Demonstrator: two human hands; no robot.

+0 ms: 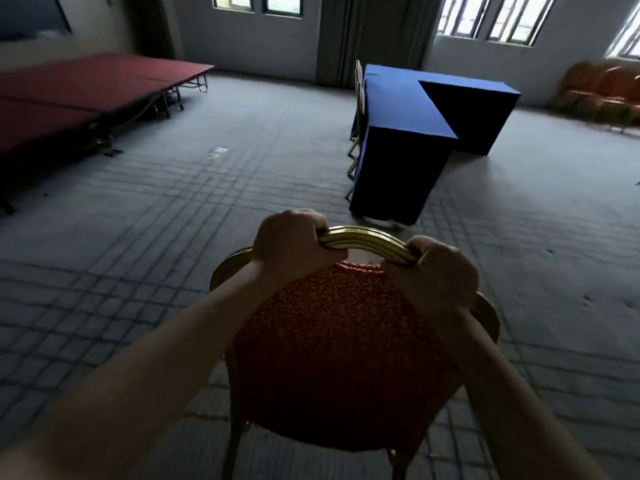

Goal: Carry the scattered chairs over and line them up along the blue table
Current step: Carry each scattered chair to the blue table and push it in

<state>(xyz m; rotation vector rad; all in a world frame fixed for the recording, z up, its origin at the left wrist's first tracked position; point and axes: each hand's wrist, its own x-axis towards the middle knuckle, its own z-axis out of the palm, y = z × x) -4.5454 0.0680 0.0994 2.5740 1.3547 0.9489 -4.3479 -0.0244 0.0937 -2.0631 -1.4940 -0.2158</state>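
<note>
One chair [343, 341] is upright at the near edge of the floor [173, 220], backrest facing the person, top rail running left to right. Left hand [287, 244] and right hand [436, 271]: fingers clamped on the rail. One table [398, 98] stands ahead. The number of seats [358, 95] along its left edge cannot be counted.

one head-worn wide view, forward and down, close over the hands, room beyond

Grey carpet [242, 168]; a red stage [97, 81] stands left; windows [485, 19] and a curtain [346, 39] line the far wall [277, 43].
</note>
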